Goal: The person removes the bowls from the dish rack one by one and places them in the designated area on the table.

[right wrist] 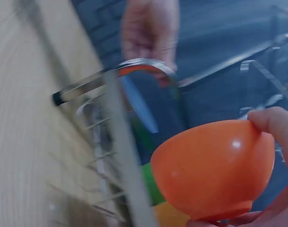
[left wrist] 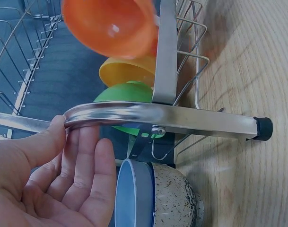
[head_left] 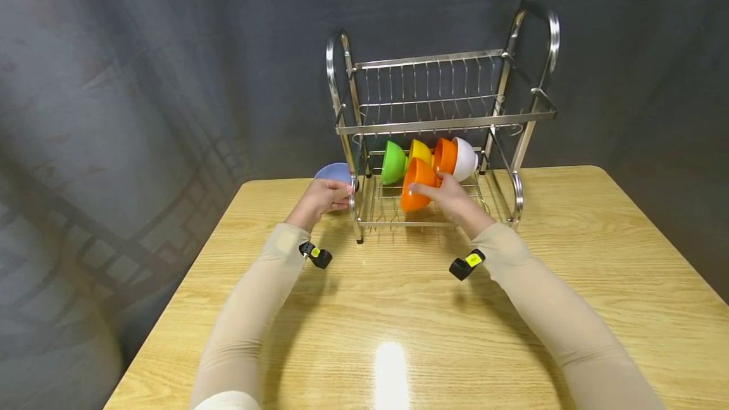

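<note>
A smooth, glossy orange bowl [head_left: 417, 184] is gripped by the right hand [head_left: 450, 195], with the thumb laid at its rim and fingers curled under its base. The bowl is held tilted on its side at the front of the lower tier of a two-tier, silvery metal wire dish rack [head_left: 433, 126]; whether its wires are touched by the bowl cannot be told. The curved side tube of the rack is pinched between the thumb and fingers of the left hand [head_left: 324, 197]. Behind the held bowl, a green bowl [head_left: 393, 163], a yellow bowl [head_left: 420, 150], a second orange bowl [head_left: 445, 155] and a white bowl [head_left: 466, 160] are lined up on their sides on the lower tier. Just outside the rack's left end, a light blue bowl [left wrist: 134, 194] is seen against a cream, dark-speckled bowl [left wrist: 174, 196]. The rack is stood on a pale wood-grain table [head_left: 353, 309], backed by a dark grey cloth curtain [head_left: 256, 49].
</note>
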Tool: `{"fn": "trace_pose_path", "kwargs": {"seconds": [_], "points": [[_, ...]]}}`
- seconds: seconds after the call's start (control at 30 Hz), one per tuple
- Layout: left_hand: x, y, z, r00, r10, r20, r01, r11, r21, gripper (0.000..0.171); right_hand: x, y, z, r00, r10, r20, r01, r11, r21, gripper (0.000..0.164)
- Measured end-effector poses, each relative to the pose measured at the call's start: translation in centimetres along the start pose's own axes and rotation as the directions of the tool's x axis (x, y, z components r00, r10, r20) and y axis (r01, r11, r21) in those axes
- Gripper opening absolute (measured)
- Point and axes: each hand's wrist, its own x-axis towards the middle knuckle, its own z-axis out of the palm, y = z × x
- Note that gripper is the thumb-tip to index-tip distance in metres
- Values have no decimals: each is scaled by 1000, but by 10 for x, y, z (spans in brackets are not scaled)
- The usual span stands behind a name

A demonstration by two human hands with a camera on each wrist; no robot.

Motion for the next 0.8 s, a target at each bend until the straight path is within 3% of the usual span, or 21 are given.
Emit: {"fn": "trace_pose_path", "kwargs": {"seconds": [0.1, 0.17, 0.2, 0.27, 0.33, 0.4, 0.47, 0.53, 0.6, 0.67, 0.8], "points": [[-1, 0, 0, 1000, 0, 0, 0, 1000, -1, 30, -13, -5, -15, 998, -43, 38, 36, 984, 174, 69], [-2, 0, 0, 1000, 1, 4, -1, 1000, -1, 30, -22, -6, -25, 995, -64, 81, 29, 927, 373, 61], [-2, 0, 0, 1000, 0, 4, 0, 1000, -2, 30, -26, -6, -30, 991, -74, 116, 8, 872, 489, 58], [-3, 1, 0, 1000, 0, 1, 0, 1000, -5, 30, -33, -4, -38, 977, -92, 192, -66, 726, 684, 53], [-3, 2, 0, 1000, 0, -4, 0, 1000, -5, 31, -37, -1, -44, 955, -105, 276, -171, 566, 807, 53], [-3, 2, -1, 1000, -2, -8, 2, 1000, -3, 31, -38, 4, -47, 924, -120, 363, -283, 425, 860, 57], [-3, 2, -1, 1000, -4, -8, 4, 1000, -10, 31, -39, 10, -48, 895, -134, 425, -366, 323, 873, 61], [-2, 1, 0, 1000, -5, -4, 5, 1000, -20, 32, -39, 17, -47, 875, -137, 464, -425, 244, 872, 61], [-2, 1, 0, 1000, -5, 2, 5, 1000, -31, 33, -40, 24, -46, 861, -140, 489, -458, 208, 865, 58], [-2, 2, 0, 1000, -4, 4, 5, 999, -42, 34, -40, 29, -44, 848, -143, 511, -481, 198, 854, 55], [-2, 2, 0, 1000, -5, 3, 5, 1000, -29, 34, -41, 37, -42, 835, -151, 529, -494, 218, 842, 53]]}}
